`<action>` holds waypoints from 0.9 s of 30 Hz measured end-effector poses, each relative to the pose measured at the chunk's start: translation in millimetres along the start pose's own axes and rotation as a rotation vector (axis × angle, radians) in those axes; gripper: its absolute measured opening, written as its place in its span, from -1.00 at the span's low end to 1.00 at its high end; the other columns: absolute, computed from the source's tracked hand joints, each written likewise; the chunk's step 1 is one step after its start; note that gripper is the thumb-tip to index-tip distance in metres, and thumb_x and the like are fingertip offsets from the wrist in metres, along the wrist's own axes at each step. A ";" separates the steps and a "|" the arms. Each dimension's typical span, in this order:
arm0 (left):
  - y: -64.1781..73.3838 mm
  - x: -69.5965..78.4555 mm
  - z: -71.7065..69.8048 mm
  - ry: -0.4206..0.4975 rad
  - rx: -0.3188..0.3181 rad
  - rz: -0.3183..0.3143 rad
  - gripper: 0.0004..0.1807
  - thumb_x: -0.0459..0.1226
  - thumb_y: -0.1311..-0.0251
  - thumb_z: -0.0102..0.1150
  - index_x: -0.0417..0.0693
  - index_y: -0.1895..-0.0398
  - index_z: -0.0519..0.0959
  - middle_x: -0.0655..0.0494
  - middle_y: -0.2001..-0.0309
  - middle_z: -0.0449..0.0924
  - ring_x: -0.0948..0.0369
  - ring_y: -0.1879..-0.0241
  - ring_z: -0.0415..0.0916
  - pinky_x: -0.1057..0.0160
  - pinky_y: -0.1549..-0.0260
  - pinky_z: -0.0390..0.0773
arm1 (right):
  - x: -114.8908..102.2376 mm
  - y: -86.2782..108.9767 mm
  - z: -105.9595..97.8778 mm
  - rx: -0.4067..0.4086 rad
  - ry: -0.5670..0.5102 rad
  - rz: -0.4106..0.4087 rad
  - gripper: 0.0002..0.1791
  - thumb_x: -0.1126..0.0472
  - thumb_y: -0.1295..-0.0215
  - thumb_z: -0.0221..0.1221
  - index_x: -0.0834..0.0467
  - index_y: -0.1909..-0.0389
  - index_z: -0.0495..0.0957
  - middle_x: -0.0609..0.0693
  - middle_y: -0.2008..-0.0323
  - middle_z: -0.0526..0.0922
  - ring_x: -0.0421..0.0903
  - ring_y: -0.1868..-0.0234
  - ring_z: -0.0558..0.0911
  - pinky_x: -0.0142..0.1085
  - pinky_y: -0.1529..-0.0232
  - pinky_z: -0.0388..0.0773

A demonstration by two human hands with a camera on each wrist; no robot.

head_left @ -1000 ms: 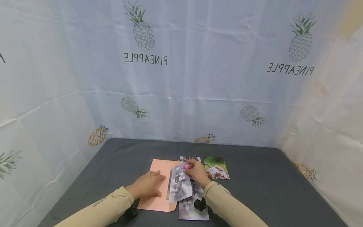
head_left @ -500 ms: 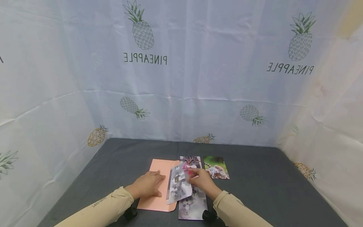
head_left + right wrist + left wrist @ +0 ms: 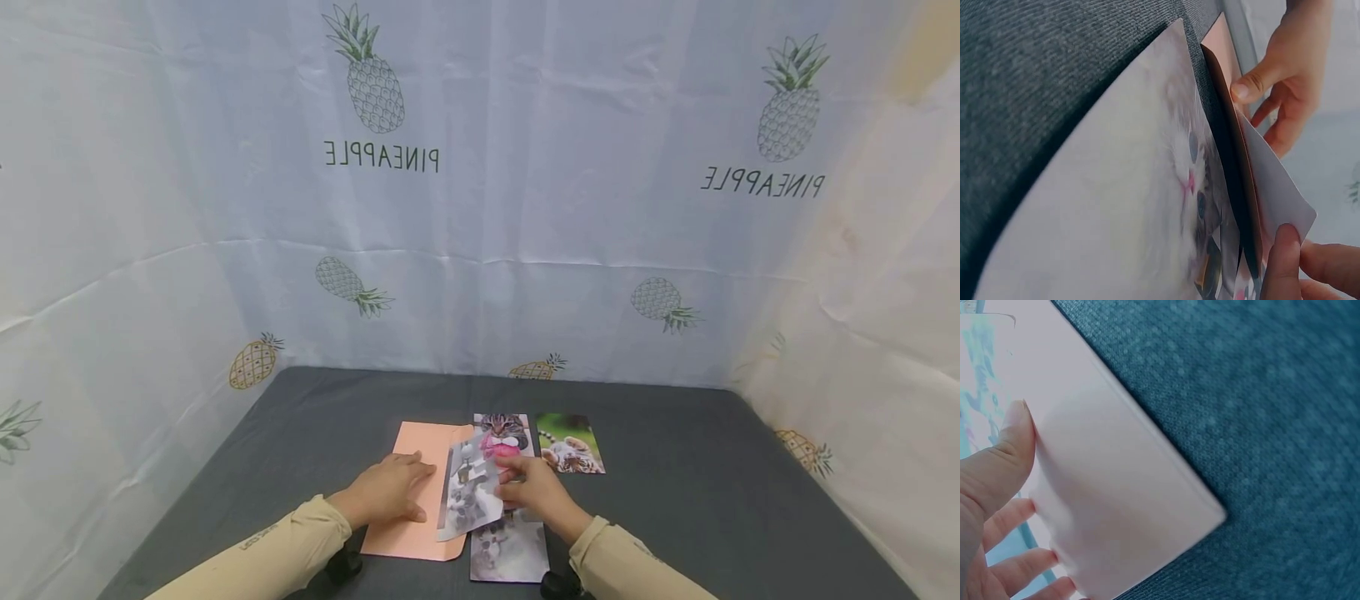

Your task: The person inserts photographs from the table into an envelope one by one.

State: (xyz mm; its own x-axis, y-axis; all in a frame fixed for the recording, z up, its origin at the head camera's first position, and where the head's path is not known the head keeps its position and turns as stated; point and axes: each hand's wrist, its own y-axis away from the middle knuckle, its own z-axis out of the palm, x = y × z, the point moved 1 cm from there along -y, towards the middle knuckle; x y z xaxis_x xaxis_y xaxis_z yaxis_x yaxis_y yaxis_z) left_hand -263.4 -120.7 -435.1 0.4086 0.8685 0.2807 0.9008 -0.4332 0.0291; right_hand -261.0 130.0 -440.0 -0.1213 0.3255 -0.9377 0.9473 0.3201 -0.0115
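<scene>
My left hand (image 3: 386,487) rests with spread fingers on a peach envelope (image 3: 397,542), whose rounded flap points right. A grey-and-white kitten photo (image 3: 467,504) slants over that flap, its left edge at the envelope's mouth. Between thumb and fingers, my right hand (image 3: 538,490) pinches the right edge of this photo. The right wrist view shows the pinched corner (image 3: 1300,212) raised, pale side toward the camera. Beneath it, another kitten photo (image 3: 512,560) lies on the table. In the left wrist view, the thumb (image 3: 1013,447) lies along the envelope (image 3: 1122,494).
Behind the held photo lies a photo of a tabby cat with a pink bow (image 3: 504,429). A tiger cub photo (image 3: 572,446) lies to its right. The dark cloth-covered table (image 3: 675,483) is enclosed by white curtains (image 3: 480,208) printed with pineapples.
My right hand has slid down the kitten photo's right edge, toward me, uncovering the tabby cat photo. The kitten photo has barely shifted. My left hand stays on the envelope.
</scene>
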 end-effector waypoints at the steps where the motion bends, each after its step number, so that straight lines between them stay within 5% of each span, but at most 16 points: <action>1: 0.0 0.1 -0.1 -0.002 -0.001 -0.002 -0.26 -0.02 0.16 0.50 -0.09 -0.16 0.55 -0.21 -0.28 0.42 -0.17 -0.28 0.34 -0.19 -0.15 0.40 | 0.1 -0.1 1.1 0.001 -0.006 -0.003 -0.43 0.51 -0.09 0.24 0.52 -0.18 0.40 0.10 0.35 0.58 -0.15 0.37 0.65 -0.23 0.34 0.69; 10: -1.0 -1.7 1.0 0.009 -0.010 -0.009 -0.26 -0.03 0.15 0.50 -0.07 -0.17 0.55 -0.20 -0.29 0.41 -0.17 -0.29 0.33 -0.20 -0.15 0.40 | -4.1 -1.3 12.8 0.015 -0.035 -0.001 -0.41 0.52 -0.08 0.23 0.52 -0.19 0.38 0.09 0.37 0.58 -0.20 0.42 0.60 -0.24 0.33 0.69; 27: -1.7 -3.3 1.6 0.019 -0.002 0.016 -0.27 -0.04 0.15 0.51 -0.11 -0.15 0.55 -0.23 -0.28 0.42 -0.17 -0.28 0.34 -0.20 -0.17 0.38 | -10.4 -12.2 26.7 0.034 0.070 -0.002 -0.48 0.54 -0.04 0.23 0.46 -0.12 0.49 0.00 0.46 0.52 -0.23 0.54 0.51 -0.32 0.46 0.65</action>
State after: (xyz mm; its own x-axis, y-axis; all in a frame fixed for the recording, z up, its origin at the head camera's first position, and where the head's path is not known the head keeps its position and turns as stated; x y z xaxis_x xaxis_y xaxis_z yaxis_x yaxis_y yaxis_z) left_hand -266.0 -122.4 -437.7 0.4204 0.8566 0.2992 0.8937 -0.4478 0.0262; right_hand -263.4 98.9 -439.4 -0.1430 0.3867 -0.9111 0.9564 0.2909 -0.0266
